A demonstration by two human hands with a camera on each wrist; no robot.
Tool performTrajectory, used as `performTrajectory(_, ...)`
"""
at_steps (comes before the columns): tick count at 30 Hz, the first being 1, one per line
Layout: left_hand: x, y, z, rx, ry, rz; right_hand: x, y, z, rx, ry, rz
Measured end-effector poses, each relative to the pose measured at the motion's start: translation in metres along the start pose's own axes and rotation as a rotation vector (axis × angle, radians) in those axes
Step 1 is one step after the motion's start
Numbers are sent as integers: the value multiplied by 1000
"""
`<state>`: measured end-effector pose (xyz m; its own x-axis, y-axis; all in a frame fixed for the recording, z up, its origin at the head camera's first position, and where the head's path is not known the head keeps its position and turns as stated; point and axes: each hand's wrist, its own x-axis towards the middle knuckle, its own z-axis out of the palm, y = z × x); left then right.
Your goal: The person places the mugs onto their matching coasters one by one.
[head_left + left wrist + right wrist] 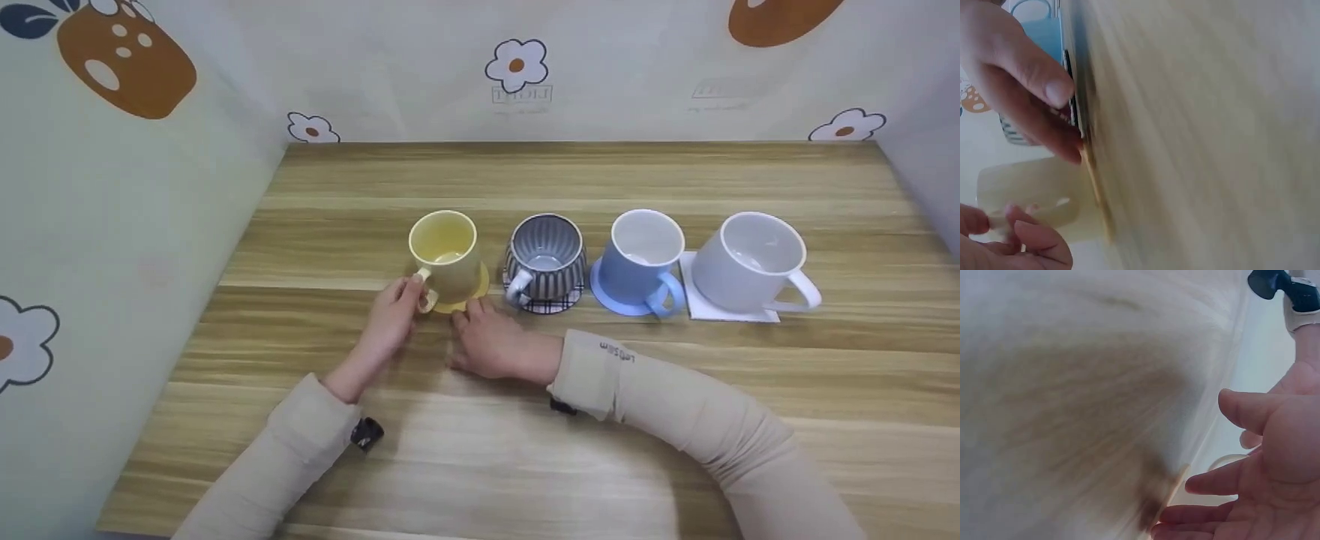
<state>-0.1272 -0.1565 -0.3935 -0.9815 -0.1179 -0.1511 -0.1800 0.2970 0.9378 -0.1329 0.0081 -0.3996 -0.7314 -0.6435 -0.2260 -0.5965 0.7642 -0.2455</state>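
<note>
A yellow mug (pixel 463 276) stands upright on a round yellow coaster (pixel 451 307), at the left end of a row of mugs. My left hand (pixel 392 309) pinches the mug's handle between thumb and fingers, as the left wrist view also shows at the lower left (pixel 1033 247). At the coaster's near edge is my right hand (pixel 496 341), its fingertips touching the rim and its thumb held apart. In the right wrist view its fingers (pixel 1207 484) are extended beside the coaster edge (pixel 1176 484). Part of the coaster is hidden under the mug.
Right of the yellow mug stand a grey striped mug (pixel 559 281) on a plaid coaster (pixel 551 307), a blue mug (pixel 631 279) on a blue coaster (pixel 609 295) and a white mug (pixel 724 274) on a square white coaster (pixel 731 315). Patterned walls (pixel 405 67) enclose the wooden table (pixel 390 172).
</note>
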Motion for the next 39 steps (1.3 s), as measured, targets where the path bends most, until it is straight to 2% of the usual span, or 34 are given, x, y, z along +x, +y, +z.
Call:
performTrajectory(5, -1, 4, -10, 320, 14, 116, -11, 5, -3, 36, 55, -86)
performTrajectory(9, -3, 7, -15, 551, 11, 196, -27, 10, -11, 8, 165, -209)
performTrajectory(13, -2, 13, -17, 664, 20, 242, -41, 22, -22, -47, 287, -316)
performTrajectory(18, 2, 19, -21, 772, 21, 267, -54, 50, -43, -156, 344, -373)
performTrajectory(22, 6, 23, -27, 824, 7, 262, -64, 78, -59, -189, 341, -343)
performTrajectory(30, 16, 30, -45, 845, -76, 207, -98, 138, -92, -177, 304, -167)
performTrajectory(34, 19, 28, -57, 836, -88, 192, -119, 166, -102, -140, 328, -86)
performTrajectory(39, 20, 23, -69, 806, -96, 176, -145, 199, -106, -126, 378, -9)
